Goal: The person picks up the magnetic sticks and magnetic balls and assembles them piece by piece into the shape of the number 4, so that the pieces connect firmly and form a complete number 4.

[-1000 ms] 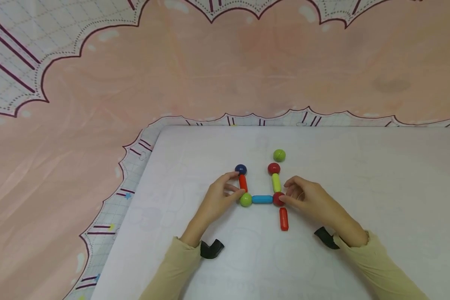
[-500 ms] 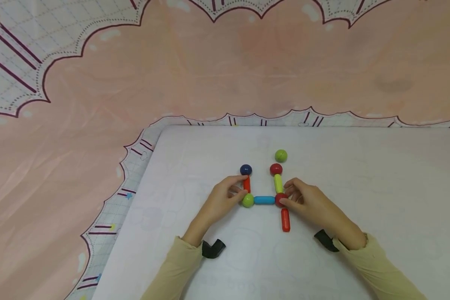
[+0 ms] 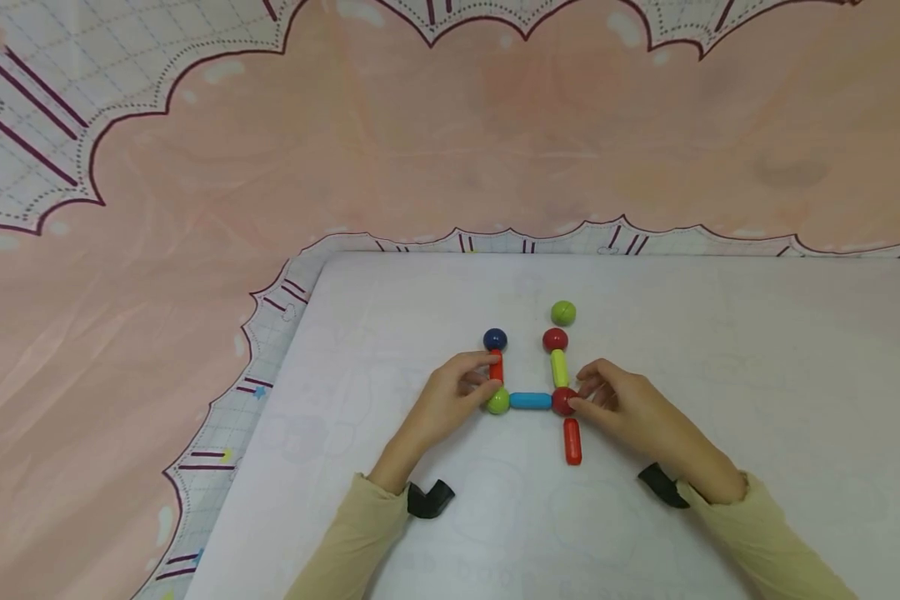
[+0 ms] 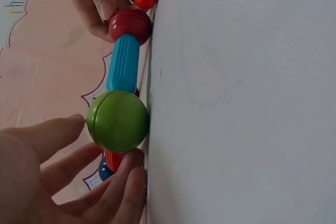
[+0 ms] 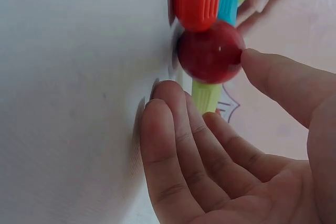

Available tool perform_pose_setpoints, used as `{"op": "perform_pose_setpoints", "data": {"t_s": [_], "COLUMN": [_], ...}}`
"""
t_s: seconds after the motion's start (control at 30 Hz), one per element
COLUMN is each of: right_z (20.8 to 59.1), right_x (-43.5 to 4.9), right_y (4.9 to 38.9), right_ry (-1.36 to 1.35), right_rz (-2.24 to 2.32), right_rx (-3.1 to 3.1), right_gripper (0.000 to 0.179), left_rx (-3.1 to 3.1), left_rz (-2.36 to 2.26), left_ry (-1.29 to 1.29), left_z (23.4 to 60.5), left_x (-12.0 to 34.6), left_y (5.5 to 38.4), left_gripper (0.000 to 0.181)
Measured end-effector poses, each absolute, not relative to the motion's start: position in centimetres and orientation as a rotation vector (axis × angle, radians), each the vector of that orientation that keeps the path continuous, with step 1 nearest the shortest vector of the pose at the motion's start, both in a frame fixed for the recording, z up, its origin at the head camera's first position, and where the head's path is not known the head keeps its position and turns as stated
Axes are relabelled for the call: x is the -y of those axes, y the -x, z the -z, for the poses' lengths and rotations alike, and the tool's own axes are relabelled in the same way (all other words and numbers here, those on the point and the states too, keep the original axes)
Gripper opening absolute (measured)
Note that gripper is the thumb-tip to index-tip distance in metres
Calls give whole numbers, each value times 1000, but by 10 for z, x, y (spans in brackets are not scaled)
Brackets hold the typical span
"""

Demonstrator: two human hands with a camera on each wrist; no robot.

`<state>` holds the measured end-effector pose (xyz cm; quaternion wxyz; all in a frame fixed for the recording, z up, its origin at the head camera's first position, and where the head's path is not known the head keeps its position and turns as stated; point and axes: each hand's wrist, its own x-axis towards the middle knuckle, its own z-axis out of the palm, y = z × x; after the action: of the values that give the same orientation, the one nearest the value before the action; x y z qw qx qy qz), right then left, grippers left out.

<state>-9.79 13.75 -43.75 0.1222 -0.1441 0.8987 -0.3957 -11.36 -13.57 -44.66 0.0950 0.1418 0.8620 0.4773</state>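
A flat chain of coloured balls and ribbed rods lies on the white tabletop. In the head view my left hand [image 3: 450,396] reaches in from the left, fingertips at the upright red rod [image 3: 497,368] under the dark blue ball [image 3: 495,339]. Its thumb touches the green ball [image 4: 121,121], with relaxed fingers beside it in the left wrist view. A light blue rod [image 3: 530,401] links that ball to a red ball [image 5: 210,53]. My right hand [image 3: 630,408] touches this red ball with its thumb tip; its other fingers lie loosely extended, apart from it.
A yellow-green rod [image 3: 559,368] rises from the red ball to another red ball [image 3: 555,339]. Just beyond lies a loose-looking green ball [image 3: 563,313]. A second red rod [image 3: 572,442] lies below the right corner. Pink patterned cloth [image 3: 450,150] hangs behind the table [image 3: 757,333].
The blue ball and upright red rod have swung slightly right, so the rod stands straighter above the green ball. My left fingers moved right with them; my right thumb stays at the red ball.
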Motion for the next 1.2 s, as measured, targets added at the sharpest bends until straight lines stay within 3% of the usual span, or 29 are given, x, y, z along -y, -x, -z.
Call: {"op": "perform_pose_setpoints", "data": {"t_s": [0.37, 0.9, 1.2], "right_z": [433, 444, 442], "right_x": [-139, -128, -122], "right_y": [88, 74, 72], "right_ry": [438, 376, 337], "right_rz": [1078, 1035, 972], "right_rx": [-2609, -2628, -2644], "right_gripper": [16, 37, 35], "left_rx": [-2761, -2805, -2946], "left_rz": [-1270, -1092, -783], "left_ry": [-408, -611, -710], "left_z": [437, 431, 436], "left_x": [128, 108, 101], "left_y": [101, 99, 103], "left_gripper": [27, 26, 29]}}
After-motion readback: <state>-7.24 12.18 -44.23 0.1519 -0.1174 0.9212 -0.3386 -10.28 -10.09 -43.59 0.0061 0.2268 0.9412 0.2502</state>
